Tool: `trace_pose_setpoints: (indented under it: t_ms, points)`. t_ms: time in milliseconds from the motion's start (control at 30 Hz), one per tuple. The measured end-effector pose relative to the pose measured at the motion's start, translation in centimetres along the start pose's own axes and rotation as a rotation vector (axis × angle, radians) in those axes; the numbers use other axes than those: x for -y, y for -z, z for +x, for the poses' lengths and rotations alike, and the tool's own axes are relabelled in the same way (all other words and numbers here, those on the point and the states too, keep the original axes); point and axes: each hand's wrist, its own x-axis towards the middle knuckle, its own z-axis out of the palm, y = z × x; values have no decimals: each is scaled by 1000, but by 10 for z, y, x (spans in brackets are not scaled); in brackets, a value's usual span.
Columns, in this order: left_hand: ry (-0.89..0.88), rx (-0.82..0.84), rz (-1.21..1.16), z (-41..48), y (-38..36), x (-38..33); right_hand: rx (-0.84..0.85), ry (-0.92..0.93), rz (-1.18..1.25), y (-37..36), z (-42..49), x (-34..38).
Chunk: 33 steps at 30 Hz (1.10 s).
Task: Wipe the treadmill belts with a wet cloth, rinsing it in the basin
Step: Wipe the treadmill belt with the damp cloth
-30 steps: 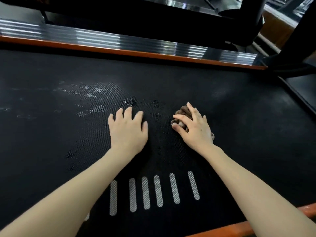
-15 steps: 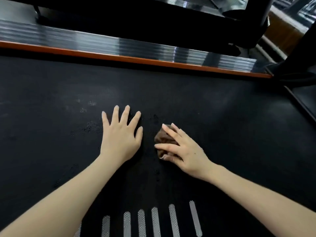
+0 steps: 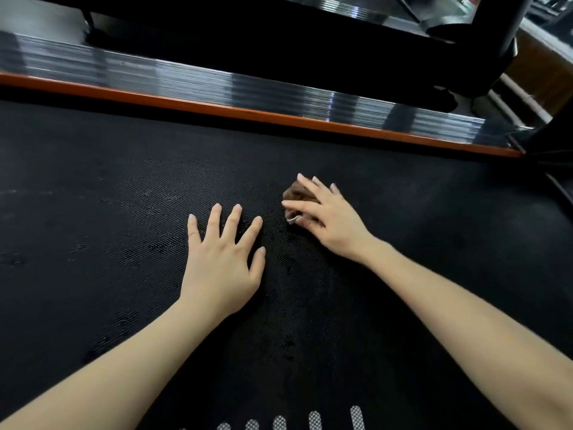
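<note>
Shifted up-belt since last look: both hands. L hand [image 3: 221, 265] flat on treadmill belt [image 3: 93, 181], fingers [image 3: 214, 221] spread, bracing. R hand [image 3: 330, 223] curls fingers round bunched brown cloth [image 3: 297, 193], pressed on belt, mid-wipe. Next, I reckon: carry stroke onward, firm pressure.

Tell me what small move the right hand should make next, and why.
Probably slide the cloth rightwards along the belt: the right hand holds it bunched there, wet patches show beside the left hand, and the belt beyond looks dry.
</note>
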Motion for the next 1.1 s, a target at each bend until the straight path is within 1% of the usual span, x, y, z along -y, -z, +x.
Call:
trace_pose_setpoints:
  t_ms: [33, 67, 133, 167, 233, 267, 333, 500, 600, 667, 733, 800, 867, 967, 1100]
  points:
    - [1, -2, 1, 0, 0, 1, -31, -59, -30, 6, 9, -17]
    - [1, -3, 2, -1, 0, 1, -84, -178, -53, 9, 19, -37]
    - [3, -1, -1, -1, -2, 1, -156, -494, -70, 16, 40, -68]
    - [7, -3, -2, -1, -3, 1, -167, -620, -81, 16, 51, -76]
    - [14, -10, -3, 0, -4, 0, -165, -746, -109, 14, 69, -75]
    - [13, -12, -3, 0, -4, 0, -164, -762, -110, 12, 77, -71]
    - [10, -14, -1, 0, -2, -1, -159, -701, -116, 7, 95, -54]
    - [11, -5, -4, -1, -1, -1, -99, -406, -105, -12, 136, 0]
    - [9, -4, -11, -1, -1, 1, -50, -291, -87, -3, 131, -14]
    - [8, -12, -17, -1, -2, 3, -72, -305, -102, 5, 116, -45]
    - [7, -14, -20, -1, -4, 2, -108, -404, -87, 10, 101, -70]
    - [14, -29, -24, -1, -4, 2, -124, -485, -73, 11, 97, -77]
    - [15, -33, -17, -1, -4, 0, -119, -495, -61, 9, 96, -68]
    - [22, -21, -26, -3, -1, 0, -103, -333, -12, 5, 78, -38]
    - [24, 23, -24, -4, 1, 0, -86, -93, 83, -2, -8, 19]
